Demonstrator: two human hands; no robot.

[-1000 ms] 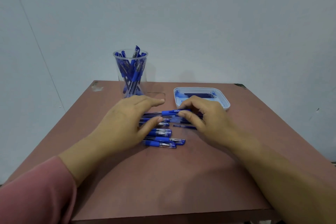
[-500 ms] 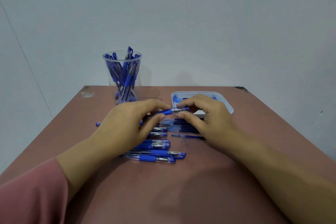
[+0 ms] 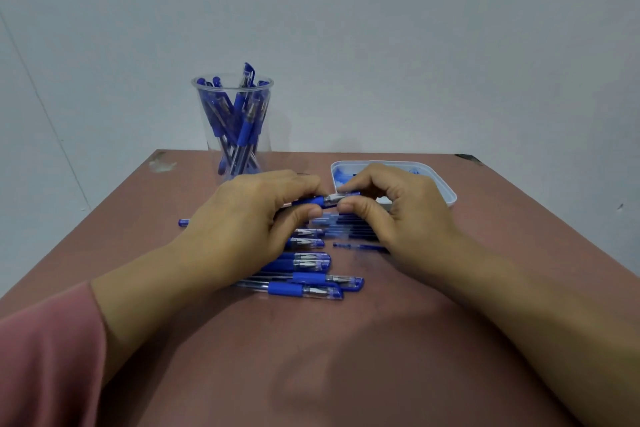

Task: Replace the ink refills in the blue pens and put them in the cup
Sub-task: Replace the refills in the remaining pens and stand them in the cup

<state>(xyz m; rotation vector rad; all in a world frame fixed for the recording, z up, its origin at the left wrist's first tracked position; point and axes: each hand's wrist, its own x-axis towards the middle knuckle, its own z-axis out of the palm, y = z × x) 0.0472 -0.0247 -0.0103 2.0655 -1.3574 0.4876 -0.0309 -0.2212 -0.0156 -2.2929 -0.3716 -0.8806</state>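
Pen [image 3: 323,201] is held just above the table [image 3: 346,357] between both hands; long axis runs left-right, roughly level; left hand [image 3: 249,218] is curled round the barrel at the blue grip; right hand [image 3: 398,211] pinches the tip end between thumb and forefinger; hands are almost touching, and the joint sits in the gap between them.

My read: opening the tip end, cap or screw section, can't tell which; the move turns on that left-right axis, so right hand pulls or twists outward to the right while left holds the barrel fixed.

Tray [image 3: 448,196] is just behind right hand, contents mostly hidden; cup [image 3: 266,121] is back-left, holds several pens, left hand nearer; row of pens [image 3: 304,288] lies on the table below the hands, parallel to the held one; a loose refill [image 3: 360,246] lies just beside right hand.
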